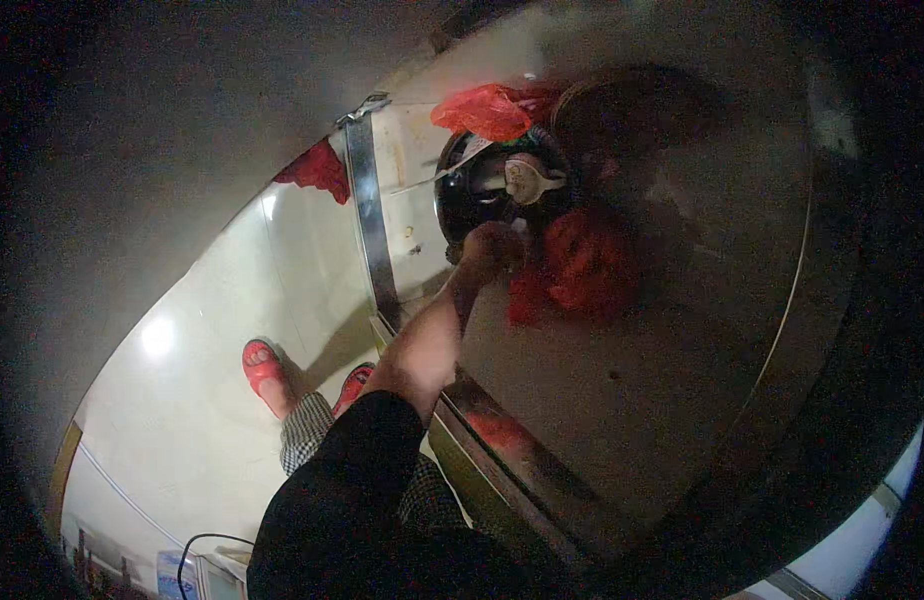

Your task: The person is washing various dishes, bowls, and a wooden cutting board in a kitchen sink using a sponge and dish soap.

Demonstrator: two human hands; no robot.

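My left hand (496,244), at the end of a bare forearm and a black sleeve, reaches to the near rim of a round, shiny black container (448,214). Its fingers are dark and blurred. A small pale thing shows by the fingertips, and whether the hand grips anything cannot be told. In the container lies a pale, round-headed utensil like a ladle (528,181), among other items. A long thin pale strip (439,176) crosses the rim. A red plastic bag (483,112) lies at the far side, and a crumpled red bag (589,262) lies right of the hand. My right hand is out of view.
Metal-edged trim (368,210) borders a stained pale surface (409,150) left of the container. Another red piece (323,172) hangs beside it. Below left are a pale tiled floor (207,360), my feet in red slippers (263,367) and a black cable (207,536). The right side is shadowed.
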